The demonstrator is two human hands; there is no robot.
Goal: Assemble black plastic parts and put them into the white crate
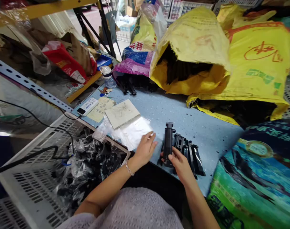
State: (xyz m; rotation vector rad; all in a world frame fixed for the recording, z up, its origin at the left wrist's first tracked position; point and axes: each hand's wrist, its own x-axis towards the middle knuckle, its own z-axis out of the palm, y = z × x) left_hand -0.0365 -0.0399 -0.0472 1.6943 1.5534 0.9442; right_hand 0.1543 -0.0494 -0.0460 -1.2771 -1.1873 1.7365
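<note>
My right hand (177, 160) is wrapped round the lower part of a black plastic part (168, 140), which stands upright near the table's front edge. Several similar black parts (191, 156) lie side by side just right of it. My left hand (146, 146) holds nothing; its fingers are apart over the right edge of a stack of clear plastic bags (132, 132). A small closed notebook or pad (122, 113) rests on those bags.
A white crate (35, 187) with bagged black parts (87, 162) stands at the left. Yellow sacks (197, 35) line the table's back, a blue-green sack (257, 178) its right. A phone (88, 106), paper (101, 109) and bottle (108, 77) sit at the left.
</note>
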